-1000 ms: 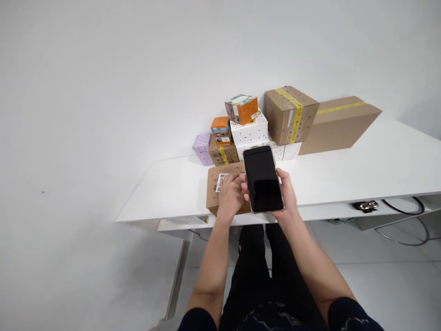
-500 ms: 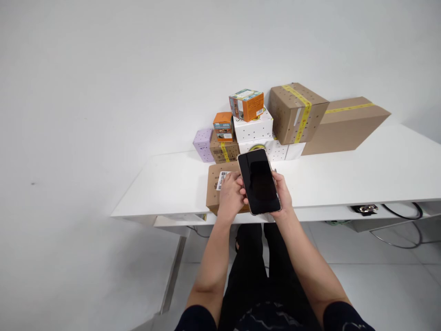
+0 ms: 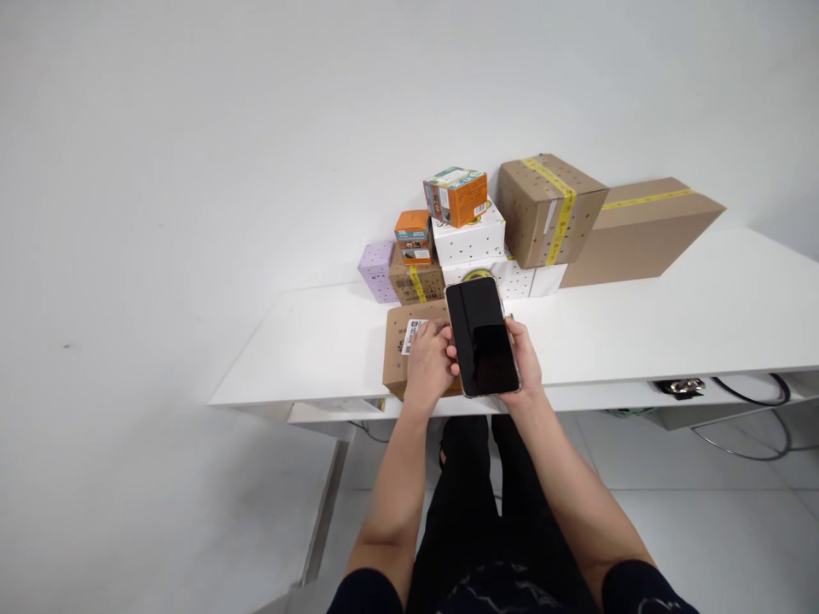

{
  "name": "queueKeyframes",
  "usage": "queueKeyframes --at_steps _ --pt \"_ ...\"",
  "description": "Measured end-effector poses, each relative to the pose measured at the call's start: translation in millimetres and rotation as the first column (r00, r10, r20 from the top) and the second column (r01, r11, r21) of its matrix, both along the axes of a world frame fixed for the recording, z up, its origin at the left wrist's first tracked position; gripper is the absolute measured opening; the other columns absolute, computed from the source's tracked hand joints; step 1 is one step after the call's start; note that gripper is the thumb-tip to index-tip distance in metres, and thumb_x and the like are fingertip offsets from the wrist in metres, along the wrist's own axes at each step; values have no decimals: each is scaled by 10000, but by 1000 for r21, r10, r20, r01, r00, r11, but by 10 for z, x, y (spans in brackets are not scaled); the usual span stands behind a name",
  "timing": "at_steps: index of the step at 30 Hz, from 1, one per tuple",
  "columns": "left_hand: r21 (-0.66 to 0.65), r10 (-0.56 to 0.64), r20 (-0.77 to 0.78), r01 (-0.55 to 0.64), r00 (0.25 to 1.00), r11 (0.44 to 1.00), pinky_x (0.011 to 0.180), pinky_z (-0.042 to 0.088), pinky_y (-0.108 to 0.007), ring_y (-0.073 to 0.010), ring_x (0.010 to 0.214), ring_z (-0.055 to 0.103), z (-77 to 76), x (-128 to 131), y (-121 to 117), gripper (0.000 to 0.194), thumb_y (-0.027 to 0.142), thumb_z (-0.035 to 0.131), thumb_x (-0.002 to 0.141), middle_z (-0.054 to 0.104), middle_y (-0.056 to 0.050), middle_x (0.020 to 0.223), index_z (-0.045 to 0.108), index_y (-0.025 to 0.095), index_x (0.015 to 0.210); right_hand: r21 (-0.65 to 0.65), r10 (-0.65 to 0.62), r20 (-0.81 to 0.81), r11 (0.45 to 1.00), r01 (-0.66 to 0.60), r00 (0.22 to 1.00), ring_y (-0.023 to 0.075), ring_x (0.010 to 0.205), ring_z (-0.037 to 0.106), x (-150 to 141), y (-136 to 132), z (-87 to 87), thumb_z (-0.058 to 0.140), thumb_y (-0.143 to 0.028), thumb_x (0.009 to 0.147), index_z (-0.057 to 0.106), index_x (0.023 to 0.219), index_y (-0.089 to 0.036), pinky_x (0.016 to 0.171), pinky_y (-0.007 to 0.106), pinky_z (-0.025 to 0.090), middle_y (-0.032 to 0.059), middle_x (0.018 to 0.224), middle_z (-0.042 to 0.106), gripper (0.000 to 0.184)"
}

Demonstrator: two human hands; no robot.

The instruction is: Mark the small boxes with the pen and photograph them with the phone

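Phone (image 3: 483, 337), screen black, carton (image 3: 396, 368) partly hidden

White table (image 3: 614, 337), clock centred on its visible top, found directly bearing a labelled box (image 3: 395, 351) at 9 o'clock, partly hidden, a purple box (image 3: 377, 273) and small brown box (image 3: 404, 288) adjacent at 10, a white box (image 3: 519, 280) at 12 and a large carton (image 3: 633, 247) at 2.

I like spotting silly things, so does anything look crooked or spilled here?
The upper orange box looks crooked: it sits turned at an angle on the white box under it. I see nothing spilled.
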State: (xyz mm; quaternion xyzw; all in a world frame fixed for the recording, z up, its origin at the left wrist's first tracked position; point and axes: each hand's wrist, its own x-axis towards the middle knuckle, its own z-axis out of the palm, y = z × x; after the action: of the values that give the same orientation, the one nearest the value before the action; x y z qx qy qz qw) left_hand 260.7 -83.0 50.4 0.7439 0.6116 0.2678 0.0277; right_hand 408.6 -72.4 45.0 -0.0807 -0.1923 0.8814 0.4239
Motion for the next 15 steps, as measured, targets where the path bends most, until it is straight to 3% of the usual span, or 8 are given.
queueKeyframes --at_steps 15 --pt "33 -9 10 9 1000 999 942 470 -406 -251 1050 570 -30 1 5 257 84 531 728 628 -55 1027 606 246 914 12 24 -1 1000 -24 1000 272 936 689 -11 41 -15 345 -519 894 550 1213 -154 760 475 580 144 1101 700 527"
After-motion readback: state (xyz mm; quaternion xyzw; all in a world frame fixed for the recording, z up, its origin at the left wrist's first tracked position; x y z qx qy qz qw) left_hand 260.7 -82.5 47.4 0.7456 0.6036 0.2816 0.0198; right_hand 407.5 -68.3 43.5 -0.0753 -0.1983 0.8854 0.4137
